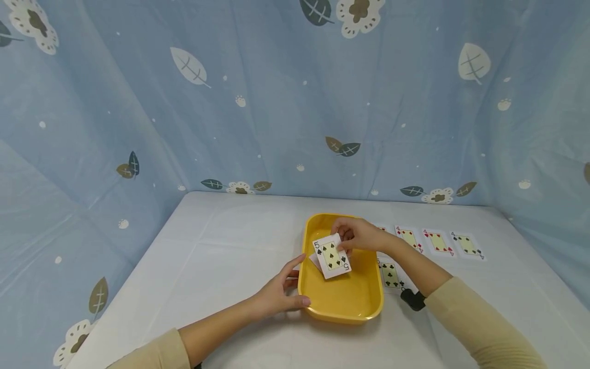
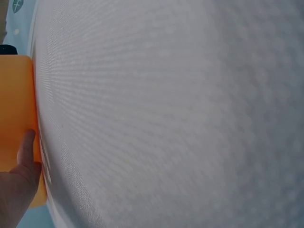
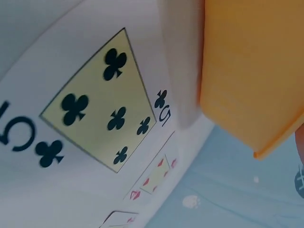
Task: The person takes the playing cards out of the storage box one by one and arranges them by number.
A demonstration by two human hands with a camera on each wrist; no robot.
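Note:
A yellow plastic tray stands on the white-covered table. My left hand holds its left side, the thumb and index fingertip at the rim; in the left wrist view that hand lies against the outer wall. Over the tray my right hand pinches a five of spades playing card by its upper right edge, face up and tilted. The white corner of another card peeks out from beneath it. Only a sliver of the right hand shows in the right wrist view.
Right of the tray lies a five of clubs, large in the right wrist view. Behind it runs a row of several fours, among them a red four and a black four. A black strapped object sits by the right sleeve. Blue patterned curtain surrounds the table.

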